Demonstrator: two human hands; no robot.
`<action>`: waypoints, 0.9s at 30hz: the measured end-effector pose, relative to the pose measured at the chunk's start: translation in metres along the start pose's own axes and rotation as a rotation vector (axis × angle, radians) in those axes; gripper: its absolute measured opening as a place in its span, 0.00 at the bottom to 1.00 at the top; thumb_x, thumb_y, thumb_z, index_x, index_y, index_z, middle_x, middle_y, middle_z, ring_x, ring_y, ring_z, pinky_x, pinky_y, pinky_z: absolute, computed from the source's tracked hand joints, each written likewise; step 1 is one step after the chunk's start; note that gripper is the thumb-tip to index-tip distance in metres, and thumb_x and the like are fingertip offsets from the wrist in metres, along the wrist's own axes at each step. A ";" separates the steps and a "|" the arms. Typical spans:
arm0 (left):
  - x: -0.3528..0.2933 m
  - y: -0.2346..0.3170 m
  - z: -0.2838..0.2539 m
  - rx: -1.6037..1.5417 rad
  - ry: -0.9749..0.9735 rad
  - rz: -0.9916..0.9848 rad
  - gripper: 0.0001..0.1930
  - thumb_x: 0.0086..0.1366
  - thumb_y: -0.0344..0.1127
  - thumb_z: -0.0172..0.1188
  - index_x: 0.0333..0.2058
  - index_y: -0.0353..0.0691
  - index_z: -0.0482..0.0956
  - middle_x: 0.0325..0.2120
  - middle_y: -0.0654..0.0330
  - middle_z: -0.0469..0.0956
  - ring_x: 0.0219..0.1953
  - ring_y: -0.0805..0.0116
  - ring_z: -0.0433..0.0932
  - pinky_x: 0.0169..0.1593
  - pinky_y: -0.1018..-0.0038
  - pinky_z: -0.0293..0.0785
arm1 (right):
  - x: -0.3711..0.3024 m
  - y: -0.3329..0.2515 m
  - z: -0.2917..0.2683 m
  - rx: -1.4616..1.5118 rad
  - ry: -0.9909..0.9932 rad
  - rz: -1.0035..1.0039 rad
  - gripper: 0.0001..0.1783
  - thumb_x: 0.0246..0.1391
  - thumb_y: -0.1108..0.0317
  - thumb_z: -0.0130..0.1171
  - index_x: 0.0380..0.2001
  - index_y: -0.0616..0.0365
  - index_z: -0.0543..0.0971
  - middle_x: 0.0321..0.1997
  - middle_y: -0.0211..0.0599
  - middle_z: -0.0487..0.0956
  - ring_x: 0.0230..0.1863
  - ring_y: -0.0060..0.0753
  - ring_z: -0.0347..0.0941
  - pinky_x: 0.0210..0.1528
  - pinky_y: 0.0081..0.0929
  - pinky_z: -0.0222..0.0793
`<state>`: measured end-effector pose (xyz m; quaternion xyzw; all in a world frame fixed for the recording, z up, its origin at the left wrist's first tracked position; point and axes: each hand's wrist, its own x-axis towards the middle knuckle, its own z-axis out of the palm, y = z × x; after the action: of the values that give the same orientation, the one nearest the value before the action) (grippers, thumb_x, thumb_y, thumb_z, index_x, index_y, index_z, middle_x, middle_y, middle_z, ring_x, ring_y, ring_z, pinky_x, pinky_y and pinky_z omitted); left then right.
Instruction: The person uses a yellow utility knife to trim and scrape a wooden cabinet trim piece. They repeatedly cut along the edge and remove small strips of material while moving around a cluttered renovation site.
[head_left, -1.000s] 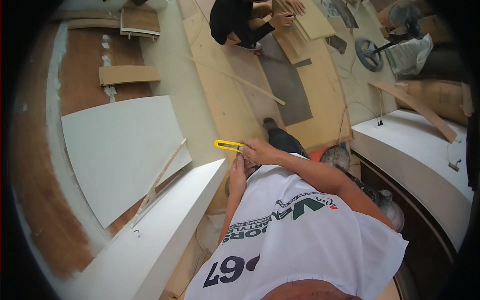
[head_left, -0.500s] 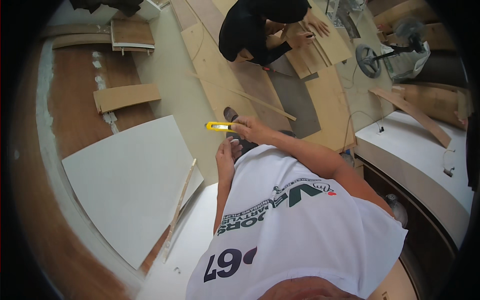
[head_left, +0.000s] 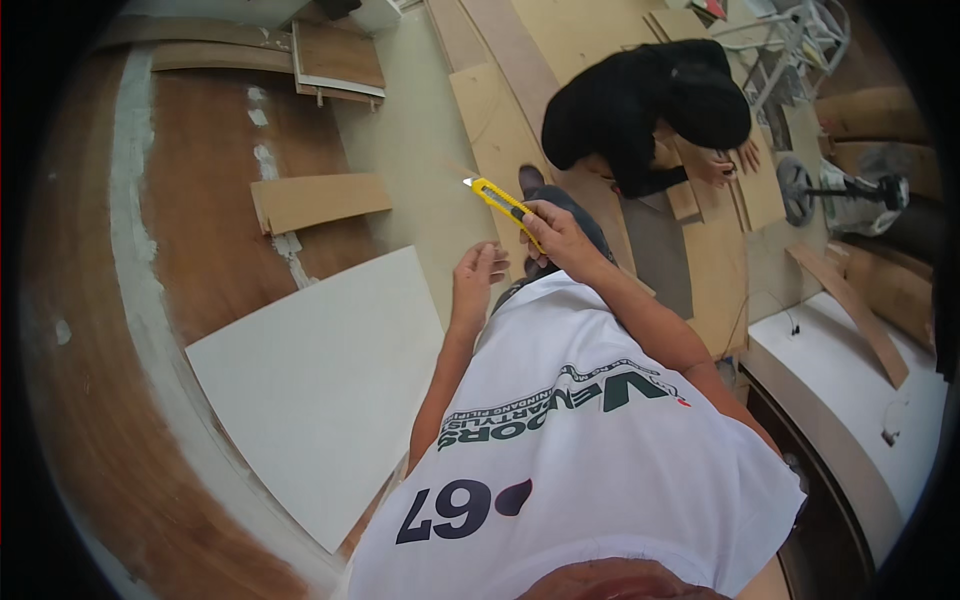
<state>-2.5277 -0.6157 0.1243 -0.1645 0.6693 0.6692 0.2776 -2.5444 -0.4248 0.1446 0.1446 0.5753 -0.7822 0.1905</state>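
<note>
My right hand (head_left: 562, 243) grips a yellow utility knife (head_left: 508, 207) by its rear part. Its nose points up and to the left, and a short metal blade shows at the tip. Just left of it, my left hand (head_left: 478, 276) is raised with the fingers loosely bent and slightly apart. Nothing can be made out in it, and the two hands do not touch. Below the left hand, a large white panel (head_left: 320, 375) lies on the left side.
A brown board surface (head_left: 200, 210) with white patches spreads along the left, bearing a short plank (head_left: 325, 203). At the upper right a co-worker in black (head_left: 640, 115) bends over wooden sheets (head_left: 715, 275). A white-topped unit (head_left: 850, 370) and a fan (head_left: 797, 190) stand at the right.
My view has shifted, so the surroundings sit further right. The knife has turned from pointing left to up-left, and its blade now shows. My hands have moved a little apart.
</note>
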 end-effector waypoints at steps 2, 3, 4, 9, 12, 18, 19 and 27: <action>0.036 0.022 0.003 0.022 -0.029 -0.003 0.20 0.72 0.46 0.51 0.51 0.34 0.74 0.38 0.59 0.80 0.39 0.71 0.79 0.43 0.75 0.74 | 0.036 -0.022 -0.001 -0.006 0.033 -0.016 0.17 0.68 0.63 0.45 0.51 0.67 0.70 0.24 0.27 0.70 0.18 0.15 0.64 0.19 0.15 0.62; 0.050 0.032 0.003 0.042 -0.042 -0.019 0.20 0.72 0.45 0.51 0.50 0.34 0.74 0.38 0.59 0.80 0.39 0.71 0.79 0.43 0.75 0.74 | 0.054 -0.030 -0.004 0.004 0.033 -0.016 0.17 0.68 0.63 0.45 0.50 0.67 0.71 0.24 0.27 0.70 0.18 0.15 0.64 0.19 0.15 0.61; 0.070 0.042 0.002 0.061 -0.062 -0.029 0.19 0.72 0.44 0.51 0.50 0.33 0.75 0.37 0.59 0.80 0.38 0.72 0.78 0.42 0.76 0.73 | 0.075 -0.040 -0.009 0.011 0.039 -0.022 0.17 0.68 0.63 0.45 0.50 0.67 0.71 0.24 0.27 0.70 0.18 0.15 0.63 0.18 0.16 0.61; 0.185 0.090 -0.013 0.184 -0.080 -0.126 0.19 0.70 0.44 0.53 0.50 0.34 0.75 0.37 0.61 0.80 0.38 0.73 0.78 0.40 0.77 0.73 | 0.195 -0.075 -0.044 0.032 0.064 0.046 0.14 0.66 0.60 0.49 0.43 0.61 0.75 0.22 0.27 0.72 0.17 0.15 0.65 0.16 0.18 0.60; 0.240 0.139 -0.030 0.205 -0.004 -0.168 0.19 0.69 0.44 0.54 0.50 0.35 0.76 0.36 0.61 0.80 0.37 0.74 0.77 0.39 0.78 0.72 | 0.261 -0.133 -0.049 -0.055 0.096 0.087 0.16 0.67 0.59 0.49 0.40 0.63 0.74 0.22 0.27 0.70 0.15 0.14 0.61 0.14 0.17 0.57; 0.365 0.238 -0.041 0.144 0.027 -0.102 0.18 0.70 0.43 0.53 0.51 0.37 0.74 0.38 0.60 0.80 0.38 0.72 0.79 0.40 0.75 0.73 | 0.368 -0.230 -0.072 0.006 0.185 0.007 0.16 0.65 0.57 0.51 0.41 0.61 0.77 0.20 0.25 0.71 0.14 0.14 0.63 0.14 0.17 0.57; 0.379 0.250 -0.039 0.125 0.032 -0.103 0.18 0.70 0.43 0.53 0.51 0.37 0.74 0.38 0.60 0.80 0.38 0.71 0.79 0.40 0.75 0.73 | 0.383 -0.245 -0.073 0.018 0.205 0.036 0.16 0.65 0.57 0.52 0.39 0.60 0.78 0.19 0.25 0.71 0.14 0.14 0.62 0.15 0.17 0.57; 0.540 0.322 -0.025 0.233 -0.181 -0.124 0.17 0.68 0.43 0.55 0.49 0.38 0.77 0.37 0.61 0.81 0.34 0.75 0.78 0.37 0.79 0.74 | 0.531 -0.301 -0.090 0.020 0.223 0.048 0.16 0.63 0.56 0.55 0.36 0.59 0.80 0.17 0.24 0.72 0.16 0.14 0.65 0.16 0.17 0.58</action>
<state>-3.1492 -0.5427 0.0626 -0.1113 0.7032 0.5808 0.3947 -3.1541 -0.3287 0.1359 0.2461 0.5813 -0.7623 0.1426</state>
